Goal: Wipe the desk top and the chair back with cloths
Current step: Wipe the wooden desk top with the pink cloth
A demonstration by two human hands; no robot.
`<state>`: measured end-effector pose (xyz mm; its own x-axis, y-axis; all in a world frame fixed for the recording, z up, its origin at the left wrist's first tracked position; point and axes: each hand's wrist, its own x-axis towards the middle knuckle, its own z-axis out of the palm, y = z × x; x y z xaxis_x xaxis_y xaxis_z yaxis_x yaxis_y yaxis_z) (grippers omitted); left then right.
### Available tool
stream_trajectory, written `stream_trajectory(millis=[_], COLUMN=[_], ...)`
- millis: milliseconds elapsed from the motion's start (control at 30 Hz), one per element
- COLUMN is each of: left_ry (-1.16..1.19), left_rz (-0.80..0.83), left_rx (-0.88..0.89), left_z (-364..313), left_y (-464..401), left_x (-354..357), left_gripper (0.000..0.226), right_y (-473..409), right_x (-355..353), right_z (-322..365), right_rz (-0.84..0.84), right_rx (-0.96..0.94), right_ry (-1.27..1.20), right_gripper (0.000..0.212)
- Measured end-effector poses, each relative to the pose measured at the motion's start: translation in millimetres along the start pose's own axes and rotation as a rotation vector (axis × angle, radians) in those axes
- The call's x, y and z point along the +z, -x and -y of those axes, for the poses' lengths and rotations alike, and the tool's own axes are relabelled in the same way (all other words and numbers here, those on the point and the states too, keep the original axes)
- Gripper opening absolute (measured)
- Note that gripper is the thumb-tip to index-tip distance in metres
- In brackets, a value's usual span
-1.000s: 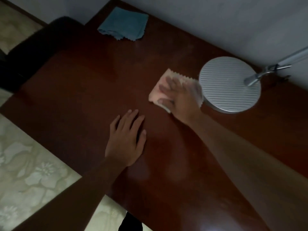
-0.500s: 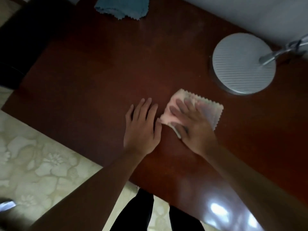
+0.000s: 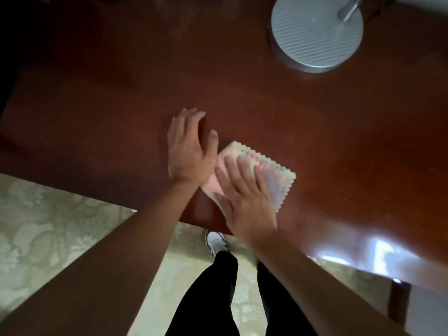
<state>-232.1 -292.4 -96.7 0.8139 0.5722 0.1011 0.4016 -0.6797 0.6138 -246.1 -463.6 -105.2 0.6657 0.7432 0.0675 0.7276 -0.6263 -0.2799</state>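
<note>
A folded pale pink cloth point(image 3: 278, 177) with a zigzag edge lies on the dark red-brown desk top point(image 3: 121, 105), close to its near edge. My right hand point(image 3: 244, 195) presses flat on the cloth with the fingers spread. Just left of it, my left hand point(image 3: 189, 146) rests flat on the bare wood, thumb beside the cloth's left edge, holding nothing. The blue cloth and the chair are outside the view.
A round silver lamp base point(image 3: 315, 32) with its metal arm stands at the back right of the desk. The desk's near edge runs diagonally above a pale patterned floor point(image 3: 48, 226). My legs and a white shoe point(image 3: 215, 241) show below the edge.
My right hand has dragged the pink cloth from beside the lamp base toward the desk's near edge. The left hand stayed flat beside it, and the view tilted down, losing the blue cloth.
</note>
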Motion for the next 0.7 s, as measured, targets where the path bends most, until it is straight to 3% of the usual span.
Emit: stream_trajectory(millis=[300, 700], left_ry=[-0.121, -0.112], left_rz=[0.143, 0.338], left_rx=[0.3, 0.601], left_z=[-50.8, -205.4], left_y=[57.6, 124.3], left_x=[19.0, 138.3], left_gripper=[0.037, 0.048], right_y=[30.7, 152.2], right_x=[-7.4, -62.2], right_z=[-11.9, -164.3], right_rz=[0.05, -0.071], right_rx=[0.085, 0.249], right_ry=[-0.021, -0.12], right_gripper=[0.058, 0.061])
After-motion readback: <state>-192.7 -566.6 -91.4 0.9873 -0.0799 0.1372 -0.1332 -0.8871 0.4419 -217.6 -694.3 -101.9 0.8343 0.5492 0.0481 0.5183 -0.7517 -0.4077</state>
